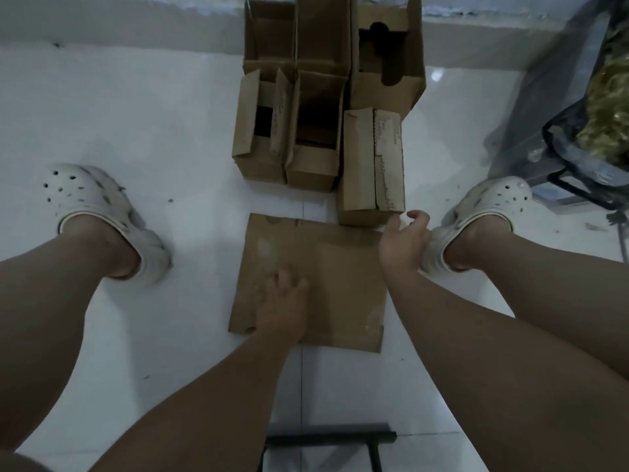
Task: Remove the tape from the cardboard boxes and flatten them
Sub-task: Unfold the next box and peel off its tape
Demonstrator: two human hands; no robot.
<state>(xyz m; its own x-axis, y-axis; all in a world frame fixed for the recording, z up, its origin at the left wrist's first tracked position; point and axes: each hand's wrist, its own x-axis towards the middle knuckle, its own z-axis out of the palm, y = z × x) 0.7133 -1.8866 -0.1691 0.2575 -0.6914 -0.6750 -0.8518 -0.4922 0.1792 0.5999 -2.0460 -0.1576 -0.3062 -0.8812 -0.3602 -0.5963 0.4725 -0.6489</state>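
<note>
The left hand (284,301), blurred, lies with fingers spread flat on the flattened cardboard (340,284) on the white floor (170,114). The right hand (405,240) hovers at the sheet's far right corner, fingers loosely curled and holding nothing, just beside a closed box (360,172); whether it touches is unclear. Beyond stand several open boxes (313,165)

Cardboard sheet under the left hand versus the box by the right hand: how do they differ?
The cardboard sheet lies flat on the floor; the box is not yet flattened, its flaps closed. The left hand rests on the sheet; the right hand reaches toward the box's near corner. Both are brown cardboard.
</note>
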